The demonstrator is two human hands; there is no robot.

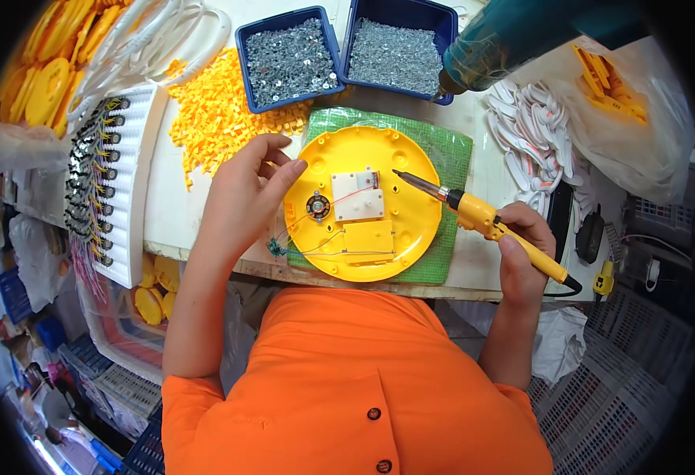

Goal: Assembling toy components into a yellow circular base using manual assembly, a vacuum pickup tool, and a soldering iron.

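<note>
A round yellow plastic shell (pixel 411 198) lies inside-up on a green mat (pixel 462 170). In it sit a white gearbox (pixel 351 207), a small round speaker (pixel 318 207) and a rectangular yellow battery cover (pixel 369 240), with thin red and dark wires. A small green circuit board (pixel 277 248) hangs from wires at the shell's left edge. My right hand (pixel 524 241) grips a yellow-handled soldering iron (pixel 474 212), its dark tip over the shell, right of the gearbox top. My left hand (pixel 250 186) hovers by the shell's upper left rim, fingers loosely bent, thumb apart, nothing visible in it.
Two blue bins of screws (pixel 288 63) (pixel 395 49) stand behind the mat. Small yellow parts (pixel 213 119) are heaped at left, beside a white foam rack (pixel 137 150) of wired speakers. A teal power driver (pixel 506 43) hangs overhead; white parts (pixel 533 138) lie at right.
</note>
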